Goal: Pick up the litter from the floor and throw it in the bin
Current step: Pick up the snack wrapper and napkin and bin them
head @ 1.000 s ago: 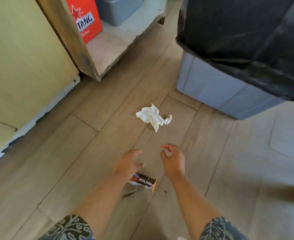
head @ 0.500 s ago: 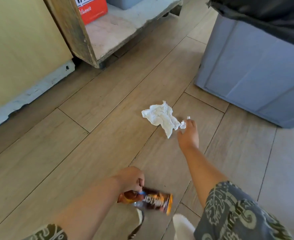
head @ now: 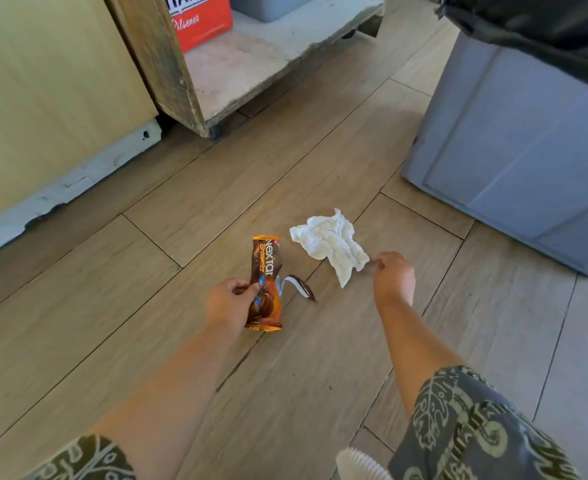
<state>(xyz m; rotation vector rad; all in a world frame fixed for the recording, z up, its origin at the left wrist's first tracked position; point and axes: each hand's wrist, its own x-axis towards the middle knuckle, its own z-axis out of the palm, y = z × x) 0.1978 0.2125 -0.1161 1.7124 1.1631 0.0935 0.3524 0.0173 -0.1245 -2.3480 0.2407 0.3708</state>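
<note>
My left hand (head: 228, 303) grips a brown and orange snack wrapper (head: 267, 268) by its lower half and holds it upright above the floor. A torn strip (head: 299, 285) dangles from its side. A crumpled white tissue (head: 330, 245) lies on the wood-look floor just right of the wrapper. My right hand (head: 393, 277) has its fingers closed, pinching the tissue's right corner. The grey-blue bin (head: 514, 143) with a black liner (head: 545, 36) stands at the upper right, beyond my right hand.
A wooden cart on wheels (head: 168, 74) holds a red box (head: 199, 22) and a grey container (head: 265, 6) at the top. A yellow cabinet (head: 43, 81) fills the left side. A white ribbed object (head: 358, 465) sits at the bottom edge.
My left hand took the wrapper off the floor and raised it upright. My right hand reached forward to the tissue and closed on its corner. The view moved closer to the floor.
</note>
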